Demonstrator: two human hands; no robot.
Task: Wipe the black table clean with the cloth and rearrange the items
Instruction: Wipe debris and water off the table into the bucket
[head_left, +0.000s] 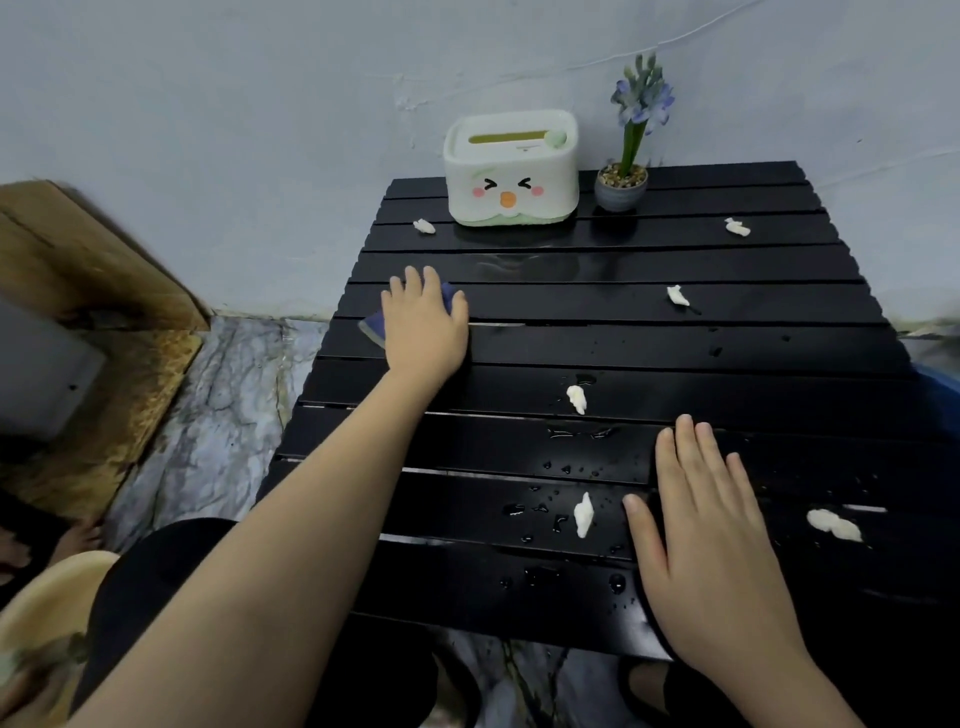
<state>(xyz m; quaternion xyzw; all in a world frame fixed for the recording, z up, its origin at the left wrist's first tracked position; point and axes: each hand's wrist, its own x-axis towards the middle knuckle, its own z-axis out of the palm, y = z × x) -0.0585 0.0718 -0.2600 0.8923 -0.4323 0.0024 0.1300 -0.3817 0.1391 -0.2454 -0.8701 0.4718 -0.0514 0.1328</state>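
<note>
The black slatted table (727, 353) is wet, with water drops across its near half. My left hand (426, 322) presses flat on a blue cloth (371, 328) near the table's left edge; only the cloth's corners show past my fingers. My right hand (711, 545) lies flat on the near right part of the table, fingers apart, holding nothing. Several white crumpled scraps lie scattered, among them one scrap (576, 399) in the middle and another scrap (583, 514) just left of my right thumb. A white tissue box (511, 171) with a cartoon face stands at the back.
A small grey pot with a blue flower (623, 182) stands right of the tissue box, against the pale wall. Left of the table is marble-patterned floor (208, 395) and a brown cardboard box (88, 270). My dark-clothed knee (156, 571) is at the table's near left corner.
</note>
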